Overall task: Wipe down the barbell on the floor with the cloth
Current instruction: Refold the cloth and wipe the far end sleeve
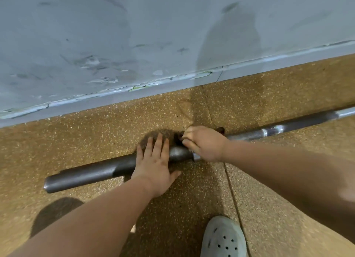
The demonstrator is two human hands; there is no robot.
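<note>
A grey steel barbell [86, 173] lies on the speckled brown floor, running from lower left to upper right, its thick sleeve end at the left. My left hand [154, 161] rests flat on the sleeve with fingers spread, pressing it down. My right hand [204, 142] is closed around the bar just right of the sleeve collar, bunching a dark reddish cloth [221, 130]. Only small bits of that cloth show at the hand's edges; the rest is hidden under the fingers.
A scuffed grey wall with peeling baseboard [134, 87] runs close behind the barbell. A floor seam [233, 189] crosses under my right arm. My foot in a grey perforated clog [223, 237] stands at the bottom, close to the bar.
</note>
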